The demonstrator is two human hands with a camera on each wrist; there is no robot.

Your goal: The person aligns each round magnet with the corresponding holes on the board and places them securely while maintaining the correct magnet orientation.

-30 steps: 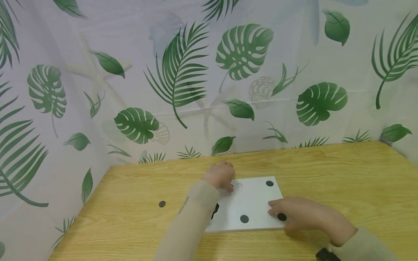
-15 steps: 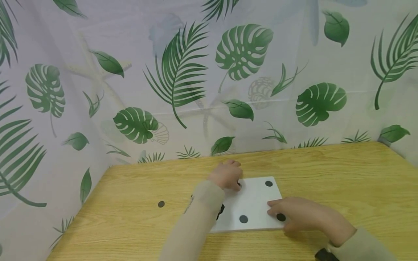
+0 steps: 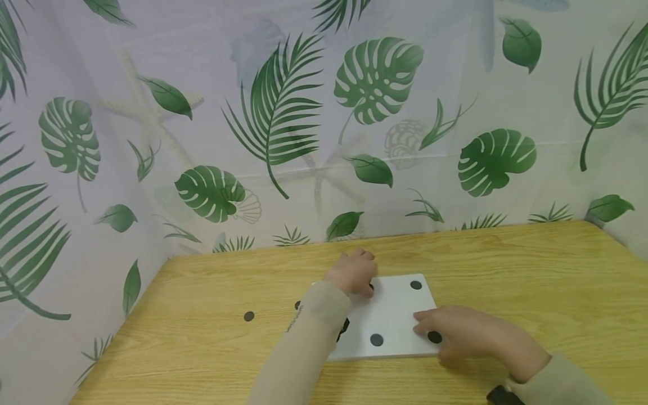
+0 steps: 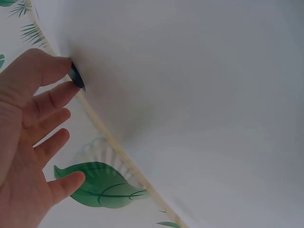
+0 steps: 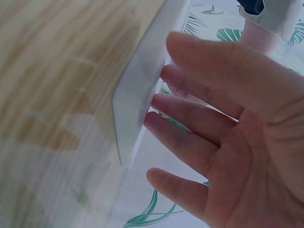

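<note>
A white rectangular board (image 3: 397, 312) lies flat on the wooden table. At its far edge, my left hand (image 3: 352, 274) pinches a small round black disc (image 4: 76, 76) between thumb and index finger, and in the left wrist view the disc stands tilted against the white surface. The other fingers of that hand spread loosely. My right hand (image 3: 468, 334) rests at the board's right side, its fingers (image 5: 183, 135) extended, with the tips at the board's edge. Three black discs show on the board: one at the far right corner (image 3: 416, 285), another near the front (image 3: 377, 340), a third beside my right hand (image 3: 435, 337).
On the table (image 3: 202, 354), left of the board, lie two more dark discs, one farther left (image 3: 249, 316) and one partly behind the left sleeve (image 3: 297, 305). A leaf-print cloth (image 3: 314, 129) hangs along the table's back and left side.
My left hand has shifted a little to the right along the board's far edge with the disc. A disc on the table beside the left sleeve has come into view. My right hand stays in place.
</note>
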